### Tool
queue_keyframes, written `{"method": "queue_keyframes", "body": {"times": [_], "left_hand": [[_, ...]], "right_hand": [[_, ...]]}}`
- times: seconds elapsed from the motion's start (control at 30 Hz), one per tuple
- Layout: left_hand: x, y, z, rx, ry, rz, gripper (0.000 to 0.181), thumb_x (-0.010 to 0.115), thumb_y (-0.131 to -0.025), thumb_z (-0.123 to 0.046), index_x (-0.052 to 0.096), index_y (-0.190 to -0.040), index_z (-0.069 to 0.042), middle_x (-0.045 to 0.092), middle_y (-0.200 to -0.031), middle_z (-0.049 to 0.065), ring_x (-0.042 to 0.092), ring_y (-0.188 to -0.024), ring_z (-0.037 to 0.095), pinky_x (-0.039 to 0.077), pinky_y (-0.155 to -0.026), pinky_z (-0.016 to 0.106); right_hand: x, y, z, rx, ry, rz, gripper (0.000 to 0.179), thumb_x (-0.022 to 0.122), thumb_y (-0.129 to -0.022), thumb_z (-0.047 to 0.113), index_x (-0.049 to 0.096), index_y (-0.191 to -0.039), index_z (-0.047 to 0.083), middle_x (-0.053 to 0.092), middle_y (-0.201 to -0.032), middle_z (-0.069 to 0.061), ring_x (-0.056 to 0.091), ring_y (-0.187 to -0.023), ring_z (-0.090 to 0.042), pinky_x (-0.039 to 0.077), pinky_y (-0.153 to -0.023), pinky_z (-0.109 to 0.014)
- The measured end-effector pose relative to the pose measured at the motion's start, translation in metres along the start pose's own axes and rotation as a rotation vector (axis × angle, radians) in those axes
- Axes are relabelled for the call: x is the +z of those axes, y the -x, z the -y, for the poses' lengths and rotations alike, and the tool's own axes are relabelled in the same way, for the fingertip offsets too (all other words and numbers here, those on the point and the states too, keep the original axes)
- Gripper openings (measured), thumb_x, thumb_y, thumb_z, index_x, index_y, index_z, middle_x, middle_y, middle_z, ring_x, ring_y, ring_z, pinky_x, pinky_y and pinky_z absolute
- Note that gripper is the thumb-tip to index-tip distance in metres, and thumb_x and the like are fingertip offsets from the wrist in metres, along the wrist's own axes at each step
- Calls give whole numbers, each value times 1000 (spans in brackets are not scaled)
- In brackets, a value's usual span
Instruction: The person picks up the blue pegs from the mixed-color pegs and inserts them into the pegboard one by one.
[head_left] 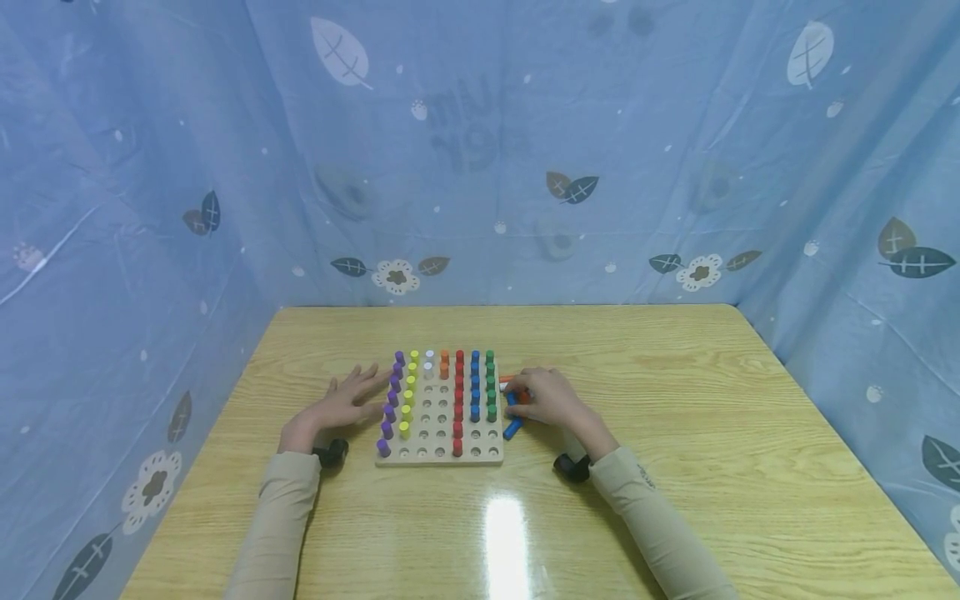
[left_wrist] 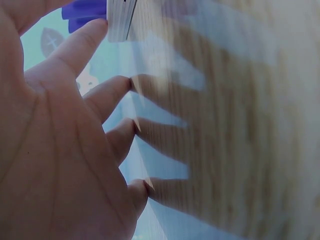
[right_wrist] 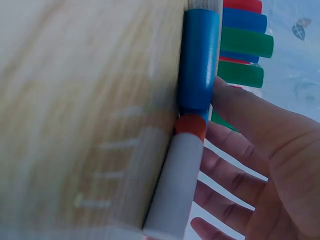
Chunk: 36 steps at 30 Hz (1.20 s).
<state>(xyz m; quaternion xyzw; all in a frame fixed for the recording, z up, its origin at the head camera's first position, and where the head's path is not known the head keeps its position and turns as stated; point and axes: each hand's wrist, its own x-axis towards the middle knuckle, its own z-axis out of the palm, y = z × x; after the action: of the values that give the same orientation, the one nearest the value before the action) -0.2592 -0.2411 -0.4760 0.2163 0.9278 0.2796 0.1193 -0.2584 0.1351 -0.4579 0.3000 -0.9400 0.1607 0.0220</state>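
Observation:
A wooden pegboard (head_left: 438, 462) holds rows of coloured pegs, with bare holes among the white, orange, blue and green rows. My left hand (head_left: 337, 408) rests at its left side, fingers spread; in the left wrist view one fingertip meets the board's edge beside purple pegs (left_wrist: 87, 11). Right of the board, my right hand (head_left: 553, 398) reaches among loose pegs. In the right wrist view a blue peg (right_wrist: 200, 60), an orange peg (right_wrist: 191, 125) and a white peg (right_wrist: 175, 185) lie before the fingers. These pegs hide the thumb and index tips, so I cannot tell whether they pinch anything.
Another loose blue peg (head_left: 513, 429) lies by the board's right edge, and an orange one (head_left: 510, 378) farther back. The wood-grain table (head_left: 675, 400) extends around the board. A blue patterned curtain (head_left: 495, 167) hangs behind and at both sides.

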Motion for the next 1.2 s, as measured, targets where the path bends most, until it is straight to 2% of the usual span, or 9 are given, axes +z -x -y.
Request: {"method": "queue_keyframes", "body": {"times": [0.2, 0.33, 0.6, 0.73, 0.8, 1.03, 1.2], "left_hand": [[-1, 1, -1, -2, -2, 5, 64, 46, -85, -49, 21, -139, -26, 9, -146, 14, -4, -131, 39, -12, -97, 63], [-1, 0, -2, 1, 2, 7, 64, 46, -85, -48, 21, -139, -26, 9, -146, 14, -4, -131, 39, -12, -97, 63], [1, -1, 0, 7, -7, -2, 64, 45, -86, -48, 21, -140, -24, 10, -146, 16, -4, -131, 40, -13, -96, 63], [2, -2, 1, 17, -12, -14, 63, 46, -86, -45, 23, -139, -20, 11, -145, 18, -2, -130, 42, -11, -95, 65], [2, -1, 0, 16, -12, -15, 63, 47, -86, -44, 23, -139, -19, 11, -145, 18, -2, -130, 42, -11, -95, 65], [1, -1, -2, 19, -10, -12, 64, 47, -86, -46, 23, -139, -19, 11, -145, 18, -2, -130, 43, -11, -94, 66], [1, -1, -2, 21, -7, -11, 63, 47, -86, -45, 24, -139, -20, 11, -145, 17, -2, -130, 43, -11, -94, 66]], "right_hand": [[1, 0, 0, -9, 6, -7, 30, 67, -74, 41, 67, -94, 19, 61, -82, 6, 48, -69, -8, 39, -65, -30], [3, -1, -2, 4, -2, -13, 31, 67, -73, 41, 66, -95, 20, 61, -81, 7, 50, -71, -8, 40, -71, -36], [4, -2, -4, 50, -125, -19, 20, 67, -76, 34, 64, -91, 21, 62, -76, 11, 56, -75, -10, 35, -82, -45], [4, -1, -3, 70, -170, -21, 17, 67, -76, 31, 63, -88, 20, 61, -73, 14, 57, -72, -10, 33, -83, -43], [4, -1, -3, 72, -177, -25, 16, 67, -76, 31, 63, -88, 20, 61, -73, 14, 57, -71, -8, 35, -81, -38], [3, 0, -3, 76, -230, -34, 14, 67, -77, 25, 63, -89, 18, 62, -78, 10, 53, -68, -4, 44, -62, -24], [3, -1, -4, 82, -299, -32, 14, 67, -77, 23, 63, -89, 18, 61, -78, 10, 54, -72, -5, 46, -66, -25]]}}
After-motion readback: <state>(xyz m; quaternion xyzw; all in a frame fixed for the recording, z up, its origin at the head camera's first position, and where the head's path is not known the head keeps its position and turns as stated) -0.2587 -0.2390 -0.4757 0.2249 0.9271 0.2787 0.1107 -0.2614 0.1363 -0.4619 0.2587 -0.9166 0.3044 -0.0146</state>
